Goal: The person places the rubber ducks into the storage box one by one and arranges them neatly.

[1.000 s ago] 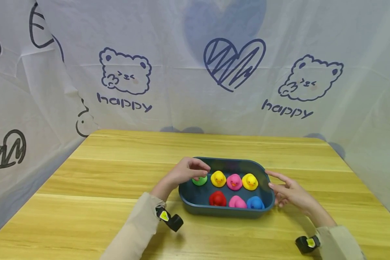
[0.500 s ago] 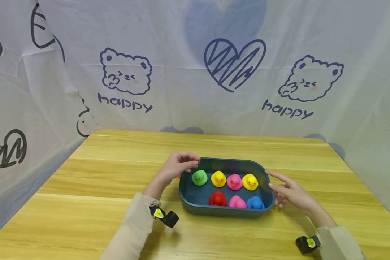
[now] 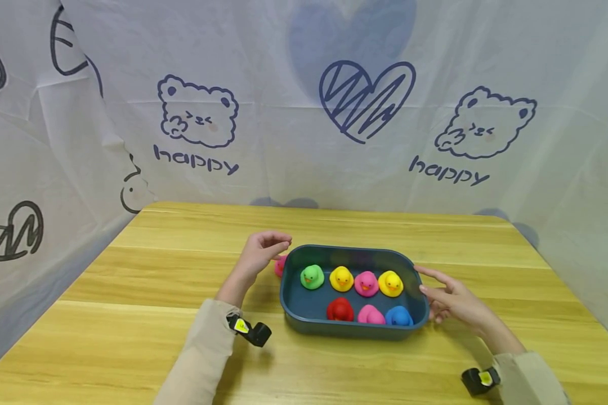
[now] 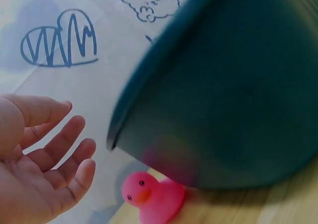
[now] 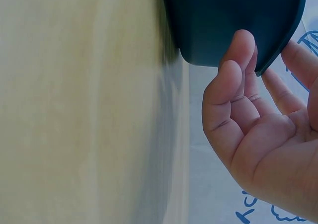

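A dark blue-green plastic bin (image 3: 357, 331) stands on the table with several rubber ducks inside. Its back row holds a green duck (image 3: 312, 277), a yellow duck (image 3: 342, 279), a pink duck (image 3: 366, 284) and another yellow duck (image 3: 390, 283). A red duck (image 3: 340, 310), a second pink duck (image 3: 371, 315) and a blue duck (image 3: 398, 316) are nearer the front wall. Outside, against the bin's left end, sits one more pink duck (image 4: 154, 196). Just above it my left hand (image 3: 255, 257) hovers, holding nothing, fingers loosely bent. My right hand (image 3: 453, 301) touches the bin's right end with extended fingers.
The wooden table (image 3: 106, 315) extends around the bin on all sides. Behind it hangs a white cloth (image 3: 278, 140) printed with hearts and bears. Each wrist wears a black camera, on the left (image 3: 258, 334) and on the right (image 3: 471, 382).
My left hand has moved left from above the green duck to outside the bin. The green duck and the pink duck outside have come into sight. My right hand keeps its place.
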Motion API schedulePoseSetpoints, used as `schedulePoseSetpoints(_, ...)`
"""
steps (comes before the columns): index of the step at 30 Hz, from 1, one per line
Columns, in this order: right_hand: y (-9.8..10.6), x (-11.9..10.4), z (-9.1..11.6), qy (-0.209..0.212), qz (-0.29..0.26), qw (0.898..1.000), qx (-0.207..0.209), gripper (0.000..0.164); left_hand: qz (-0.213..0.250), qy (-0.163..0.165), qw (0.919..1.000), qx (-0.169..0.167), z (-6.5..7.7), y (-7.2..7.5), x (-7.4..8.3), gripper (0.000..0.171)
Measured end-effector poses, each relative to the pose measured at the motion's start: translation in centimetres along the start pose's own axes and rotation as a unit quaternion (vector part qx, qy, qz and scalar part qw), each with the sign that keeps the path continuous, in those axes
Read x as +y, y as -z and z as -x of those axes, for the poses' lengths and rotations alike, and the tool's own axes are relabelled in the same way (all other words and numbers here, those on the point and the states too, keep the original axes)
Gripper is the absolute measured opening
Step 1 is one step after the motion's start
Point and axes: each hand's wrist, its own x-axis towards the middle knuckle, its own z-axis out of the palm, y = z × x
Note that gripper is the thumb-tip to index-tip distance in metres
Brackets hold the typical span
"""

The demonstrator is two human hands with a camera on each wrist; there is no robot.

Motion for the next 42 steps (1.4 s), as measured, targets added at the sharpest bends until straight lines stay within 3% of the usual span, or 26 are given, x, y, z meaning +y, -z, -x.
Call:
schedulePoseSetpoints(16, 0.3, 0.1, -0.1, -0.001, 0.000, 1.000, 0.001, 0.059, -0.042, 0.062, 0.9958, 0.053, -0.7, 0.5, -2.4, 0.029)
schedulePoseSetpoints(21, 0.3, 0.1, -0.1, -0.002, -0.002, 1.000, 0.000, 0.059, -0.065, 0.074, 0.9945, 0.034, -0.7, 0.7, -2.7, 0.032)
schedulePoseSetpoints(30, 0.3, 0.2, 0.0, 0.000, -0.001, 1.000, -0.002, 0.060, -0.058, 0.112, 0.9920, -0.005, -0.6, 0.8, -3.4, 0.039)
schedulePoseSetpoints(42, 0.4, 0.2, -0.1, -0.002, -0.001, 1.000, -0.003, 0.060, -0.085, 0.134, 0.9873, -0.009, -0.7, 1.1, -3.9, 0.041)
